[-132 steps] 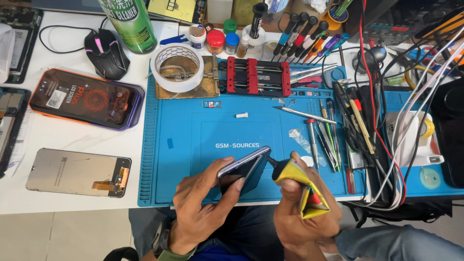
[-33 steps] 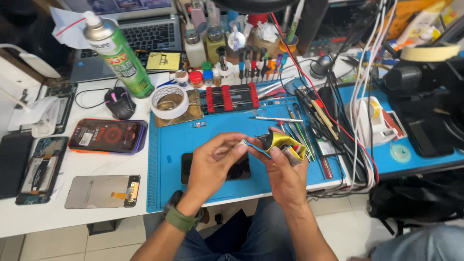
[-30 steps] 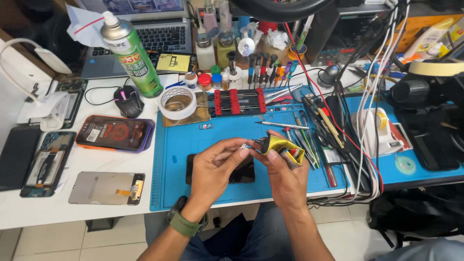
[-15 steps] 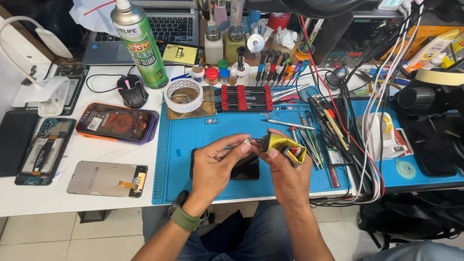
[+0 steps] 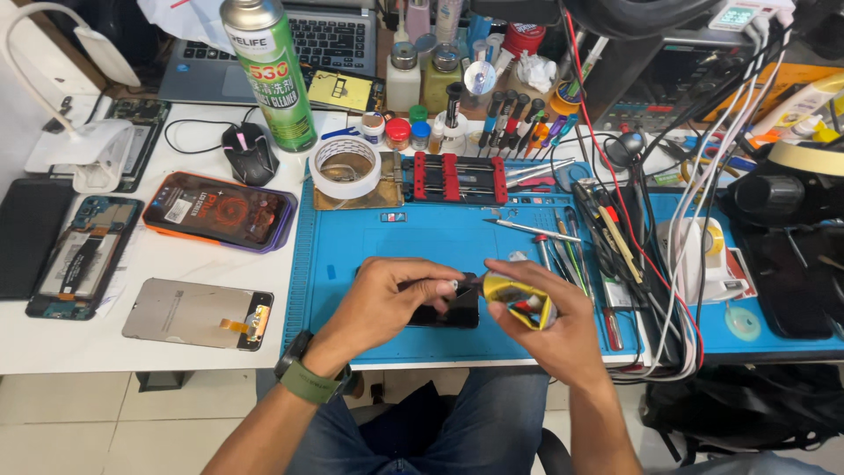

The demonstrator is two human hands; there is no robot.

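Phone (image 5: 444,310) now lies flat under left hand (image 5: 387,299).

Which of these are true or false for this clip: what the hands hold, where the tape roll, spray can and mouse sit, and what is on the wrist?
1. The right hand holds a small yellow tube. True.
2. The dark phone under the left hand lies on the white table. False: it lies on the blue mat.
3. The roll of white tape stands beside the green spray can. True.
4. The left wrist is bare. False: it wears a green band.
5. The black mouse sits on the mat. False: it sits on the white table.
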